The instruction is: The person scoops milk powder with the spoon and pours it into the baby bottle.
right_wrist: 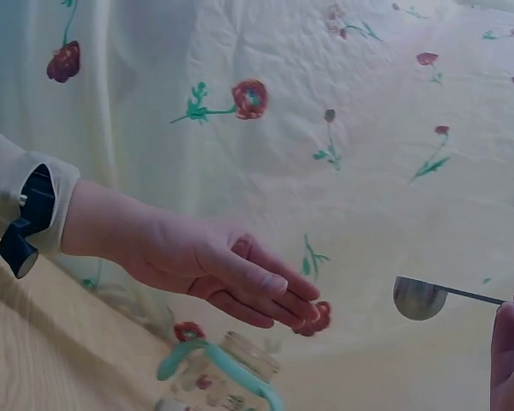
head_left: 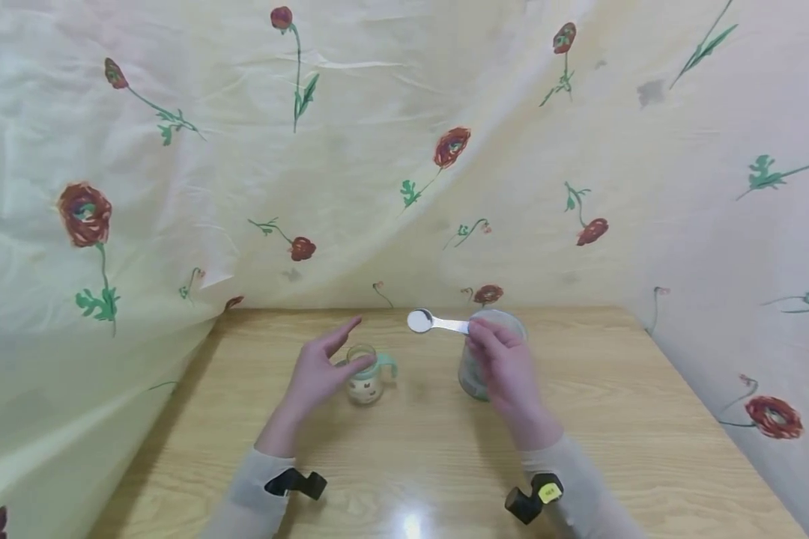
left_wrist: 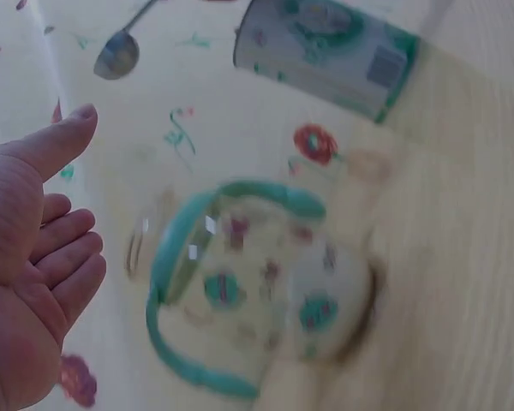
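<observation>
My right hand (head_left: 508,370) pinches the handle of a metal measuring spoon (head_left: 419,321) and holds it level in the air. The spoon's bowl looks white inside; I cannot tell whether that is powder or shine. A clear baby bottle (head_left: 365,390) with teal handles and an uncapped mouth stands on the table. Beside and above it hovers my left hand (head_left: 315,374), thumb and fingers spread with nothing between them. In the left wrist view the bottle (left_wrist: 248,291) is blurred. Behind my right hand stands a printed can (head_left: 470,374), partly hidden by it.
The wooden table (head_left: 404,449) ends at a hanging flowered cloth (head_left: 371,165) at the back, which also closes off both sides. Near the bottle's left side lies a small object, mostly hidden by my left hand.
</observation>
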Demonstrator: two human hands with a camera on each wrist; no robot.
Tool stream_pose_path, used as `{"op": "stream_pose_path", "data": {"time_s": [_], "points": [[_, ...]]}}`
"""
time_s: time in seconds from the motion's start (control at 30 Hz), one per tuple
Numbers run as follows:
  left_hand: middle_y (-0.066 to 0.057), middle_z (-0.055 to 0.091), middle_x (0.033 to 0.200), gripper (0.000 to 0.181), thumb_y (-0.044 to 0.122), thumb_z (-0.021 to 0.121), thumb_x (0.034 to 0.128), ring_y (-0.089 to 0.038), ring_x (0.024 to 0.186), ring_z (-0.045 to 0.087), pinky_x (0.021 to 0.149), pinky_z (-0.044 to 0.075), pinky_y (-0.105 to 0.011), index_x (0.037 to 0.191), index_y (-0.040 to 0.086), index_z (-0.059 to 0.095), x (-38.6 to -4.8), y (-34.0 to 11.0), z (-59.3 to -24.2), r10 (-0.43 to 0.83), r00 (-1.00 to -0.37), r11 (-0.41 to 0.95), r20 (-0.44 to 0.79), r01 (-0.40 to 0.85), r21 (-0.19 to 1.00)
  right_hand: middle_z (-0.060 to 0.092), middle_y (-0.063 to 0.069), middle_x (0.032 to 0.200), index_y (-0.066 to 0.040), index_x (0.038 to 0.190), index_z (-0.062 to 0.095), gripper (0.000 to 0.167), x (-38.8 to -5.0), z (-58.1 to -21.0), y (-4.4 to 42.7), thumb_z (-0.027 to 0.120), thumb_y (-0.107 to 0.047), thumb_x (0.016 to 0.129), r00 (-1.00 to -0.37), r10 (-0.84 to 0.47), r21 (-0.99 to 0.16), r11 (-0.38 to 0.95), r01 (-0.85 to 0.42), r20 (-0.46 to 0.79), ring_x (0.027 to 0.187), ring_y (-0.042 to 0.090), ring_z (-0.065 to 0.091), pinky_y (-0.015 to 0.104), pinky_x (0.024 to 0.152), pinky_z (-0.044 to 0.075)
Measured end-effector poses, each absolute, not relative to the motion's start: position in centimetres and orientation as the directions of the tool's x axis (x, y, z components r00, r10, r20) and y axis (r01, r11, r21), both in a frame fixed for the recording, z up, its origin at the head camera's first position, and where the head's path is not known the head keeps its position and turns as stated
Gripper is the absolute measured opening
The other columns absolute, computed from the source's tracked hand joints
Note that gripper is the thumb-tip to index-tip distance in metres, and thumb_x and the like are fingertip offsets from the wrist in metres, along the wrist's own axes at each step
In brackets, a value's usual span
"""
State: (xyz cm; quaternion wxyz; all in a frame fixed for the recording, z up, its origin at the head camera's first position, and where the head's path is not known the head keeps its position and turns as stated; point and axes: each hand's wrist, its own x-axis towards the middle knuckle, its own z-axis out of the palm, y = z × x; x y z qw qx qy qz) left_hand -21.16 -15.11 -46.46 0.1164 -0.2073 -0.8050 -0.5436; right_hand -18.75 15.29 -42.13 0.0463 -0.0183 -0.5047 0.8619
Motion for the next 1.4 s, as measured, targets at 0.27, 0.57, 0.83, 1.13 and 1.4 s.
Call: {"op": "stream_pose_path", "data": {"time_s": [0.27, 0.57, 0.83, 1.13, 1.4], "points": [[-0.005, 0.049, 0.163, 0.076, 0.031, 0.087, 0.0932, -0.027, 0.150, 0.046, 0.122, 0.039, -0.048, 0.159, 0.014, 0.053, -21.6, -17.0, -47.9, 0.232, -0.905, 0.395, 0.356, 0.422, 0.816, 0.073, -0.002, 0.094, -0.012, 0.098, 0.076, 0.015, -18.8, -42.8, 12.2, 0.067, -0.002, 0.104, -0.998, 0.049, -0.889, -0.457, 0.014, -0.041, 0.086, 0.006, 0.070, 0.020, 0.094, 0.059], [-0.010, 0.045, 0.166, 0.087, 0.032, 0.089, 0.0904, -0.028, 0.154, 0.040, 0.124, 0.035, -0.048, 0.162, 0.006, 0.046, -22.1, -17.4, -49.0, 0.287, -0.909, 0.379, 0.304, 0.398, 0.835, 0.072, 0.004, 0.107, 0.004, 0.121, 0.069, 0.021, -19.7, -44.3, 9.5, 0.071, -0.003, 0.102, -0.999, 0.036, -0.919, -0.394, 0.011, -0.028, 0.094, 0.013, 0.071, 0.027, 0.099, 0.059], [-0.010, 0.046, 0.165, 0.086, 0.026, 0.090, 0.0899, -0.028, 0.153, 0.040, 0.124, 0.034, -0.048, 0.161, 0.006, 0.046, -22.2, -17.5, -49.2, 0.287, -0.913, 0.363, 0.291, 0.385, 0.848, 0.075, 0.006, 0.109, 0.000, 0.114, 0.073, 0.015, -20.0, -45.2, 8.7, 0.074, -0.002, 0.100, -0.999, 0.043, -0.942, -0.334, -0.033, 0.020, 0.095, 0.017, 0.074, 0.030, 0.096, 0.061], [-0.006, 0.053, 0.160, 0.084, 0.030, 0.091, 0.0883, -0.030, 0.148, 0.048, 0.122, 0.039, -0.049, 0.158, 0.008, 0.051, -22.5, -17.4, -50.0, 0.282, -0.930, 0.398, 0.237, 0.338, 0.853, 0.077, 0.011, 0.104, 0.006, 0.115, 0.073, 0.018, -20.4, -46.7, 8.2, 0.075, -0.001, 0.098, -0.989, 0.074, -0.969, -0.206, -0.137, 0.124, 0.090, 0.018, 0.074, 0.031, 0.091, 0.063], [-0.005, 0.061, 0.152, 0.081, 0.032, 0.094, 0.0843, -0.027, 0.142, 0.056, 0.121, 0.042, -0.050, 0.155, 0.014, 0.058, -22.5, -16.9, -50.6, 0.237, -0.953, 0.394, 0.190, 0.272, 0.878, 0.078, 0.010, 0.102, 0.003, 0.114, 0.075, 0.018, -20.1, -47.1, 7.8, 0.076, -0.006, 0.098, -0.973, 0.060, -0.972, -0.053, -0.227, 0.224, 0.088, 0.018, 0.073, 0.028, 0.087, 0.062]]}}
